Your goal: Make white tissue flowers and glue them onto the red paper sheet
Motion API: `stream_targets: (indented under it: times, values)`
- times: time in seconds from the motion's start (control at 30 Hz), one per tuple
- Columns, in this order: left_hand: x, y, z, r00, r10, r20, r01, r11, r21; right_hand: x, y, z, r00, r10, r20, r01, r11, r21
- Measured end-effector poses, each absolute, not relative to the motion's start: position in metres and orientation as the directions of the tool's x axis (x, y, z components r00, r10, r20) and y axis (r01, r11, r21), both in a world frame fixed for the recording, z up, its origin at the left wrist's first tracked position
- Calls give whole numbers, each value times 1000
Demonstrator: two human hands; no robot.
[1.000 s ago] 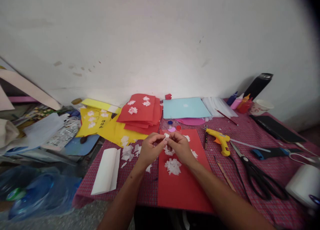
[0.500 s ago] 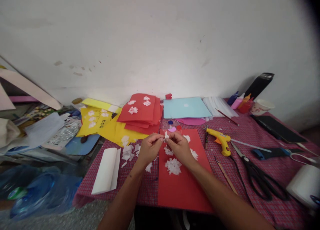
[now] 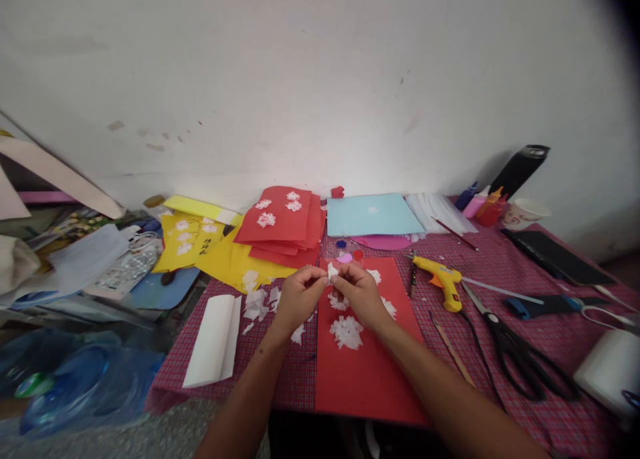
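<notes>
Between the fingertips of both hands is a small piece of white tissue paper (image 3: 333, 270), pinched and slightly twisted. My left hand (image 3: 303, 295) grips it from the left, fingers closed. From the other side my right hand (image 3: 361, 295) pinches it too. Both hands are over the upper left part of a red sheet of paper (image 3: 370, 386). Several crumpled white paper flowers lie on that sheet; the nearest flower (image 3: 347, 332) is below my hands, and others are partly covered by my right hand. Loose scraps of white tissue (image 3: 256, 304) lie left of my left hand.
At right lie a yellow glue gun (image 3: 443, 279), black scissors (image 3: 520, 352) and a wooden stick (image 3: 453, 349). A folded white paper (image 3: 213, 342) is at left. Behind are red cards (image 3: 280, 236), a light-blue sheet (image 3: 373, 219), paint bottles (image 3: 483, 202) and a paper cup (image 3: 525, 214).
Both hands stay in almost the same place. The white tissue piece between the fingertips has turned slightly and looks a little different in shape.
</notes>
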State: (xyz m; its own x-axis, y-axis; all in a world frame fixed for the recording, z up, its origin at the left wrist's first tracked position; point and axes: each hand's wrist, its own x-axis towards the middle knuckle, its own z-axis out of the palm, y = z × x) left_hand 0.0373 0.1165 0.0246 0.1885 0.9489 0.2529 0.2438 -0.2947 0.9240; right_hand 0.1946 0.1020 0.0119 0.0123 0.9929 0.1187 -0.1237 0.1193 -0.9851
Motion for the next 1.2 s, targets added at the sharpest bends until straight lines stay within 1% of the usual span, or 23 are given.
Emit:
stream_targets:
  times: [0.2,0.4,0.63,0.77,0.9,1.1,1.2]
  values:
    - [37,118,21,174,956,238,215,-273,938,195,102,10,-53,984,169,-187,157,-970]
    - [39,116,21,175,963,203,176,-234,956,195,104,7,-65,989,133,-231,115,-966]
    - [38,120,15,190,976,106,-32,-102,994,195,103,9,-57,996,63,-306,43,-951]
    - [39,120,16,171,982,86,-85,-72,994,196,103,8,-56,997,53,-306,33,-951]
    - [40,120,17,158,984,78,-97,-64,993,195,103,10,-50,996,71,-300,52,-952]
    - [41,120,14,176,979,100,-40,-95,995,195,102,8,-105,986,128,-332,86,-939]
    - [42,118,14,208,972,114,-12,-114,993,195,102,6,-112,985,128,-326,85,-942]
